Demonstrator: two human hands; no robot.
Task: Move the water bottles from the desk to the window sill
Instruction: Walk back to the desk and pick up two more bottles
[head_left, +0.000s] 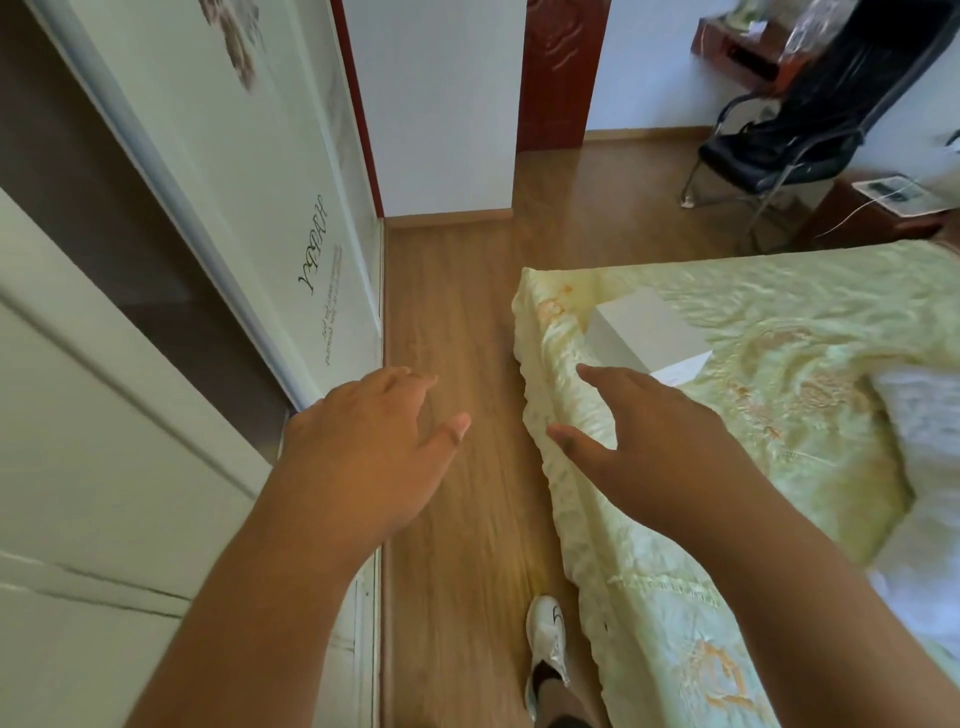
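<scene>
wooden floor (457, 322); left hand (363, 447), right hand (654, 441) empty, fingers forward.

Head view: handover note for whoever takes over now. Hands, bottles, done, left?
Left hand: open, holds nothing, out over the wooden floor.
Right hand: open, holds nothing, over the edge of the bed cover.
Bottles: no water bottle can be made out in this view. A desk with blurred clutter stands far right, behind the black chair. No window sill in view.
Done: cannot tell from this frame.
Left: probably walk to the desk and pick up bottles, then find the sill.
</scene>
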